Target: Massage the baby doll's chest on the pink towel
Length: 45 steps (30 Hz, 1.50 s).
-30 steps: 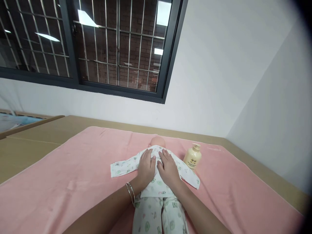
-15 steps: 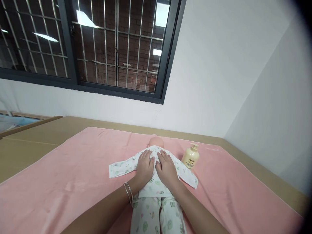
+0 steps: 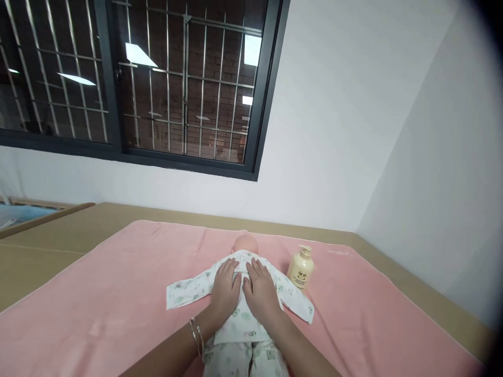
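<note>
A baby doll (image 3: 246, 244) lies on a pink blanket, its bald head away from me. It wears a white top (image 3: 242, 319) with a small green print and matching trousers (image 3: 228, 359); the long sleeves stretch out to both sides. My left hand (image 3: 227, 287) rests flat on the left part of the doll's chest, fingers extended toward its shoulder. Beside it, my right hand (image 3: 262, 289) lies flat on the right part, thumbs close together. Neither hand grips anything. Two bangles circle my left wrist.
A cream pump bottle (image 3: 301, 268) stands right of the doll, by its sleeve. The pink blanket (image 3: 118, 293) covers much of a tan surface (image 3: 47, 251). A white wall with a dark-framed, barred window (image 3: 188, 162) rises behind. Bluish items (image 3: 25, 214) sit at far left.
The whole scene sits slightly lower and further left in view, as the camera has tilted up. Both hands stay flat on the doll's chest.
</note>
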{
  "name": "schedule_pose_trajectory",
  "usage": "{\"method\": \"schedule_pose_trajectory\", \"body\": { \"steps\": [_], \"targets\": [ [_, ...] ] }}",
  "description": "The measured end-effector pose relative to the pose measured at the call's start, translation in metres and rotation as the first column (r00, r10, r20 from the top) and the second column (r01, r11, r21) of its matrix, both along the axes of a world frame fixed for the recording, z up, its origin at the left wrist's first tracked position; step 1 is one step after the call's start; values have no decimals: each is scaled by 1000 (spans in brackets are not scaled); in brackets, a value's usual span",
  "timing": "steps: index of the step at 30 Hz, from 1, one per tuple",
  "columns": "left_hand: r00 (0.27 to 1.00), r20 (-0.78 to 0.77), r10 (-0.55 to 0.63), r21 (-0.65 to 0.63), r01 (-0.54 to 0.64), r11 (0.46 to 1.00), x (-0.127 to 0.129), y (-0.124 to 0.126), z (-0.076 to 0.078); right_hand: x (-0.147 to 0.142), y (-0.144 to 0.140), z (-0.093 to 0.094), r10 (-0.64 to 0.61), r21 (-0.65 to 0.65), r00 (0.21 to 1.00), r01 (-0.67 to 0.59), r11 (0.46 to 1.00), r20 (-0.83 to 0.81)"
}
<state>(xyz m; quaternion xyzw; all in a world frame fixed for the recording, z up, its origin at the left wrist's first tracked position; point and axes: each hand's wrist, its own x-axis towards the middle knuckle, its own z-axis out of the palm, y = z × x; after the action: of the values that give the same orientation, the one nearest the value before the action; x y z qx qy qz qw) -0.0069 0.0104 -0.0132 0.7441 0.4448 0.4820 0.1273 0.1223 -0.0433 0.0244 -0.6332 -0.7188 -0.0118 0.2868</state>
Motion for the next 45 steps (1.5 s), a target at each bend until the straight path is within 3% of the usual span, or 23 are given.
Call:
{"method": "schedule_pose_trajectory", "body": {
  "steps": [22,24,26,28,30,32,33,35,37,38,41,45],
  "targets": [
    [998,2,64,7,-64,998,-4,12,-22,3,8,-10,14,-31,998,-16,999,-55],
    [998,23,56,-18,-55,998,-1,9,-11,5,7,-1,28,-69,996,-34,997,-81],
    [996,79,37,-38,-34,999,6,4,9,11,4,14,63,-122,991,-78,989,-121],
    [984,160,-71,-14,74,997,19,-2,36,25,2,33,63,-148,979,-92,985,-192],
    [925,316,-210,-41,234,971,38,-6,64,44,-2,53,-22,-99,975,0,995,-221],
    [815,496,-301,-173,432,885,62,-8,88,66,-7,71,-140,-27,960,138,990,-241],
    [752,586,-303,-253,524,813,75,-8,97,77,-10,78,-193,0,947,200,980,-256],
    [575,778,-253,-335,720,608,101,-3,110,96,-13,86,-264,23,920,283,959,-290],
    [389,912,-128,-314,866,389,124,4,118,110,-14,88,-307,18,904,327,945,-299],
    [321,945,-57,-288,904,314,134,8,121,116,-13,88,-318,10,904,335,942,-286],
    [223,970,98,-238,953,186,155,19,123,124,-7,82,-306,-51,938,302,952,-161],
    [207,964,169,-226,968,107,163,22,118,120,2,76,-307,-87,949,313,946,73]
  ]
}}
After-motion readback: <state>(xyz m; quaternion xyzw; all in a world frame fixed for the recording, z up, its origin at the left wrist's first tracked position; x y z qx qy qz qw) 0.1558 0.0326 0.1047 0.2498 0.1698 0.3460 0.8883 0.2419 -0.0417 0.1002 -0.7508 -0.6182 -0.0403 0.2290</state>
